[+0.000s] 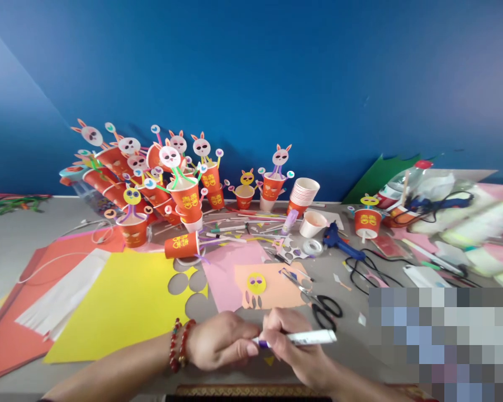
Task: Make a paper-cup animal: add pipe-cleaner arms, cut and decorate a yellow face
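My right hand (295, 360) is closed around a white marker (313, 337) with a purple band near its front end. The marker lies almost level, its back end pointing right. My left hand (216, 340), with red bead bracelets at the wrist, is closed against the marker's front end. Whatever its fingers pinch there is hidden. Just beyond the hands, a yellow paper face (256, 283) with purple eyes rests on a peach paper sheet (279, 273). Black-handled scissors (326, 312) lie to the right of that sheet. A small yellow paper scrap (269, 361) sits below the marker.
Yellow card (129, 301) with round cutouts lies at left, over red sheets (8, 329). Red cups (186, 198) with paper rabbit heads crowd the back left. Stacked cups (305, 192), a blue glue gun (339, 241) with its cord, and a tape roll (312, 247) are farther right.
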Motion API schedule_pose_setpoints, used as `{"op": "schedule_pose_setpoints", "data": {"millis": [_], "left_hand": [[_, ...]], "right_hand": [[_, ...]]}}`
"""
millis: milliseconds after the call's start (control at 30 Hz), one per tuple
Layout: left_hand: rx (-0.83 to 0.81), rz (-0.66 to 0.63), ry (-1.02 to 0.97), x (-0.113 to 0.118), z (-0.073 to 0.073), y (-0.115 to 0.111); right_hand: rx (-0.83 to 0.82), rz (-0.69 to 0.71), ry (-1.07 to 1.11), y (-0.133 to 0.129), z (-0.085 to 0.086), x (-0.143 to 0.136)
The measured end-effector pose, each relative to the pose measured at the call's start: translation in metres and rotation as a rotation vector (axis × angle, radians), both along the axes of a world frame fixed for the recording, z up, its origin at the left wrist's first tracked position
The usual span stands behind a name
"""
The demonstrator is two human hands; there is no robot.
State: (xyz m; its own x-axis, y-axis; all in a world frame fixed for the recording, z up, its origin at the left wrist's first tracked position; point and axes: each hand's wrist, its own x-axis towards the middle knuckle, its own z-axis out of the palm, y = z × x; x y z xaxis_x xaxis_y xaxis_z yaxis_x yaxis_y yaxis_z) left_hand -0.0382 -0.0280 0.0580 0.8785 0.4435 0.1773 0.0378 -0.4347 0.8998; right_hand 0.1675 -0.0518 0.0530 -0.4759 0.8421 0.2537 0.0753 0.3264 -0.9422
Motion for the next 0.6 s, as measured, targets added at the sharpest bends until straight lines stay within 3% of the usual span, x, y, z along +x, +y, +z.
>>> {"op": "schedule_pose_setpoints", "data": {"millis": [67, 133, 200, 267, 333, 433, 500, 600], "left_hand": [[-0.158, -0.065, 0.003, -0.004, -0.001, 0.003], [-0.163, -0.038, 0.041, -0.008, -0.009, 0.009], [-0.069, 0.112, 0.072, -0.010, -0.020, 0.016], [-0.002, 0.287, 0.073, -0.009, -0.030, 0.024], [0.110, 0.361, 0.070, -0.005, -0.035, 0.029], [0.511, 0.301, 0.072, -0.001, -0.035, 0.029], [0.748, 0.278, 0.082, -0.001, -0.034, 0.027], [0.840, 0.317, 0.124, -0.001, -0.035, 0.024]], "right_hand": [[0.008, -0.019, 0.081, 0.004, 0.010, 0.005], [0.013, -0.128, 0.277, 0.014, 0.026, 0.017], [0.065, -0.365, 0.533, 0.028, 0.041, 0.034], [0.018, -0.468, 0.522, 0.040, 0.049, 0.049], [-0.158, -0.413, 0.309, 0.049, 0.043, 0.055], [-0.387, -0.250, 0.061, 0.056, 0.019, 0.048], [-0.399, -0.190, -0.031, 0.059, 0.004, 0.038], [-0.246, -0.205, -0.137, 0.065, -0.011, 0.026]]}}
